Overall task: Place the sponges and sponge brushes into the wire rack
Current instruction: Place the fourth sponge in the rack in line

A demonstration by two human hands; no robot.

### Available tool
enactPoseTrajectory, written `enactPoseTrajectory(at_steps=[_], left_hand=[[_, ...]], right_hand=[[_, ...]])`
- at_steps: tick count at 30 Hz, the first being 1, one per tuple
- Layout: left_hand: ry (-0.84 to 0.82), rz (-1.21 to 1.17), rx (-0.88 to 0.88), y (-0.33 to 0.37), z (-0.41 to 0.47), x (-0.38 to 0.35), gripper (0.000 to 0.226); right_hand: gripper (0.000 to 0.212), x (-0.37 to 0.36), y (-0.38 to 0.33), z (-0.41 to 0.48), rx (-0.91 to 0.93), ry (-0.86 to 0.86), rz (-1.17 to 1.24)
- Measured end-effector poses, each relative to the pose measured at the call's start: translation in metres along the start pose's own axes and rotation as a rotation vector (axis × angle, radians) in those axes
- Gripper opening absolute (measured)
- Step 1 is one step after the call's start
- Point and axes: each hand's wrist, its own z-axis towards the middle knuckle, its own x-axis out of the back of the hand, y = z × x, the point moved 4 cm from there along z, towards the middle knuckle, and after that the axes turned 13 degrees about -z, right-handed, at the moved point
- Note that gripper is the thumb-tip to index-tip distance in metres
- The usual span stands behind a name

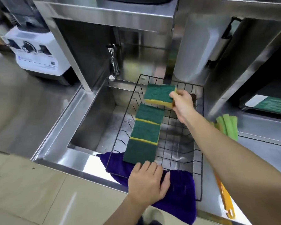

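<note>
Sponges, three green-topped, lie in a row along the wire rack's left side over the sink. Her right hand pinches a fourth sponge above the far end; the left hand rests flat, fingers loose, on the near edge.

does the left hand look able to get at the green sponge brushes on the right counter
Probably not easily: the left hand rests at the black wire rack's near edge, and the right arm crosses toward the green sponge brushes.
</note>
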Motion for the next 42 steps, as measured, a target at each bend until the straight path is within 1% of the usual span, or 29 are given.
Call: enactPoseTrajectory(at_steps=[2,3,7,10,15,19,22,25,27,30,31,33,35,37,40,42], left_hand=[[-0.007,-0.022,-0.003,0.001,0.0,0.0,0.042],[-0.012,-0.032,-0.006,0.001,0.0,-0.001,0.042],[-0.022,-0.042,-0.015,0.001,-0.001,-0.001,0.04],[-0.033,-0.046,-0.019,0.001,-0.002,-0.002,0.04],[-0.052,-0.054,-0.026,0.002,-0.002,-0.003,0.038],[-0.053,-0.05,-0.029,0.002,-0.002,-0.002,0.037],[-0.06,-0.051,-0.03,0.002,-0.002,-0.002,0.037],[-0.054,-0.05,-0.032,0.002,-0.001,-0.002,0.038],[-0.05,-0.048,-0.033,0.002,0.0,-0.002,0.039],[-0.047,-0.046,-0.033,0.001,0.0,-0.002,0.041],[-0.047,-0.043,-0.034,0.001,0.0,-0.002,0.042],[-0.045,-0.034,-0.044,0.001,-0.001,-0.001,0.044],[-0.047,-0.022,-0.054,0.001,0.0,-0.002,0.045],[-0.05,-0.016,-0.059,0.001,0.0,-0.003,0.046],[-0.057,-0.017,-0.068,0.001,0.0,-0.005,0.048],[-0.06,-0.01,-0.076,0.001,0.0,-0.005,0.049]], right_hand=[[0.035,-0.007,0.0,0.012,0.005,0.019,-0.093],[0.034,-0.01,0.0,0.016,0.0,0.022,-0.128],[0.016,-0.016,0.013,0.035,-0.05,0.036,-0.18],[0.023,-0.016,0.022,0.04,-0.099,0.026,-0.214],[0.034,-0.006,0.027,0.041,-0.069,0.069,-0.541],[0.029,-0.006,0.02,0.039,-0.015,0.09,-0.738],[0.023,-0.012,0.014,0.037,0.069,0.03,-0.871],[0.031,-0.01,0.01,0.035,0.133,-0.086,-0.972],[0.033,-0.004,0.01,0.033,0.135,-0.154,-0.974],[0.04,0.007,0.015,0.029,0.096,-0.162,-0.92],[0.04,0.01,0.017,0.025,0.096,-0.143,-0.898],[0.033,0.015,0.017,0.017,0.13,-0.088,-0.866],[0.025,0.022,0.014,0.007,0.185,-0.029,-0.821],[0.021,0.033,0.008,-0.006,0.249,0.04,-0.782],[0.02,0.057,0.001,-0.023,0.319,0.213,-0.754],[0.019,0.079,0.003,-0.034,0.305,0.348,-0.754]])
